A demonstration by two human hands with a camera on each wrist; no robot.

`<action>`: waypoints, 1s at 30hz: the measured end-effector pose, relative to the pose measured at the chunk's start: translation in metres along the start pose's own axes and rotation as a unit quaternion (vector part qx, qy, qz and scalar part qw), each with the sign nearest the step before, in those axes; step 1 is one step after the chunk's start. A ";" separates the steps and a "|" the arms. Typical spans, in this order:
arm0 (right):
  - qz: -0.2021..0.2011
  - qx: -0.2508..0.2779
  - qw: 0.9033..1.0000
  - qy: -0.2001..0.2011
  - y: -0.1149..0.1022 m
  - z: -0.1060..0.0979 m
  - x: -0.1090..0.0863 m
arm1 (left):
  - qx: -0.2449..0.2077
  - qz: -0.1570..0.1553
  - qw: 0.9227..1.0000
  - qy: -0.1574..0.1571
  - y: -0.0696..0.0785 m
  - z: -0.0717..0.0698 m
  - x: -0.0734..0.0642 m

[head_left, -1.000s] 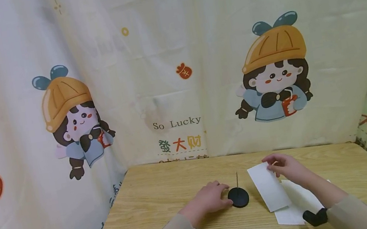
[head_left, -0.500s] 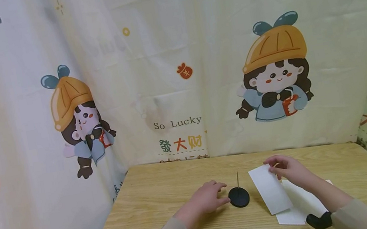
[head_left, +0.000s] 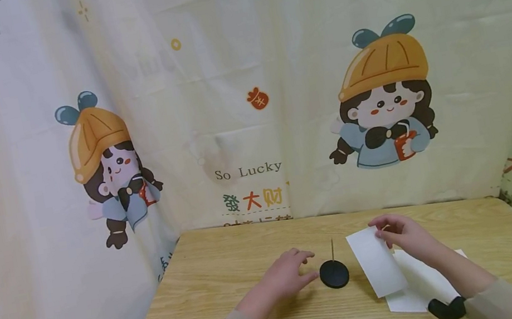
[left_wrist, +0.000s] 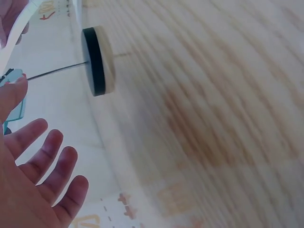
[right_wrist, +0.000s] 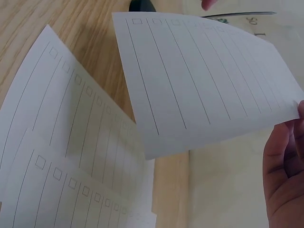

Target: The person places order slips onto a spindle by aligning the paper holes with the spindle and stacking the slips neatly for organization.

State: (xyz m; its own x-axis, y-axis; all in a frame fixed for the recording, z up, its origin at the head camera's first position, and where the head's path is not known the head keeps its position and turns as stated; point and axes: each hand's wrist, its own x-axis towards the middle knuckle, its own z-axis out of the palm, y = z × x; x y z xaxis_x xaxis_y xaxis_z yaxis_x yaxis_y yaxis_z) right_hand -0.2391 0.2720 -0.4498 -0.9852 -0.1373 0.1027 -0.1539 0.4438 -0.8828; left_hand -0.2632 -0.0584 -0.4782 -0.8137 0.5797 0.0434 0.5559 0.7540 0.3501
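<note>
Printed curtain (head_left: 218, 86) hanging behind a wooden table (head_left: 215, 279)

Your right hand (head_left: 403, 233) is pinching a white sheet (head_left: 375, 263) by its upper corner, holding it tilted near a black base (head_left: 334, 274) whose thin spike (head_left: 333, 250) is pointing straight up. Your left hand (head_left: 283, 276) is hovering just beside the base's other side, fingers spread. More paper (head_left: 420, 276), ruled with lines and boxes, is lying under your right forearm (head_left: 457, 267).

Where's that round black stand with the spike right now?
In the head view, the black spike stand sits on the wooden table, between the left hand and the white sheet that the right hand pinches.
</note>
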 end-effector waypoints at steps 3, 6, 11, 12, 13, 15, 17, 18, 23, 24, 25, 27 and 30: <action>0.001 -0.006 1.000 0.003 -0.003 -0.001 0.000 | -0.012 0.004 1.000 0.010 0.002 -0.003 -0.001; 0.004 -0.009 1.000 0.007 -0.006 0.000 0.000 | -0.026 0.007 0.999 0.020 0.004 -0.006 -0.001; 0.008 -0.004 1.000 0.013 -0.012 0.003 -0.001 | -0.039 0.003 0.999 0.031 0.009 -0.010 -0.003; 0.007 -0.003 1.000 0.014 -0.012 0.004 -0.001 | -0.042 0.001 0.999 0.034 0.011 -0.011 -0.003; 0.007 -0.002 1.000 0.016 -0.013 0.004 -0.001 | -0.048 -0.001 0.998 0.036 0.012 -0.013 -0.004; 0.006 0.004 1.000 0.020 -0.015 0.006 -0.001 | -0.059 -0.004 0.997 0.040 0.015 -0.015 -0.004; -0.002 0.011 1.000 0.020 -0.017 0.007 -0.002 | -0.073 -0.007 0.996 0.045 0.019 -0.017 -0.003; -0.006 0.015 1.000 0.019 -0.017 0.008 -0.002 | -0.082 -0.007 0.995 0.048 0.021 -0.018 -0.003; -0.014 0.035 0.999 0.018 -0.023 0.012 -0.002 | -0.120 -0.013 0.991 0.065 0.034 -0.020 -0.001; -0.013 0.035 0.999 0.018 -0.024 0.013 -0.002 | -0.125 -0.014 0.989 0.071 0.036 -0.021 0.000; -0.011 0.036 0.999 0.019 -0.025 0.014 -0.002 | -0.130 -0.015 0.988 0.078 0.038 -0.020 0.001; -0.013 0.037 0.999 0.020 -0.025 0.016 0.000 | -0.138 -0.021 0.986 0.090 0.042 -0.021 0.003; -0.017 0.043 0.999 0.017 -0.026 0.019 0.002 | -0.156 -0.030 0.982 0.103 0.047 -0.022 0.006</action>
State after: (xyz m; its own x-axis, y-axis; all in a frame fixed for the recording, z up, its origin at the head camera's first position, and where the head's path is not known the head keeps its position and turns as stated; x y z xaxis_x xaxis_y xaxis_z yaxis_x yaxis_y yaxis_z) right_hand -0.2356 0.2431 -0.4357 -0.9817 -0.1206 0.1473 -0.1817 0.3619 -0.9143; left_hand -0.2461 -0.0262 -0.4412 -0.8782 0.4380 0.1919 0.4531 0.6340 0.6267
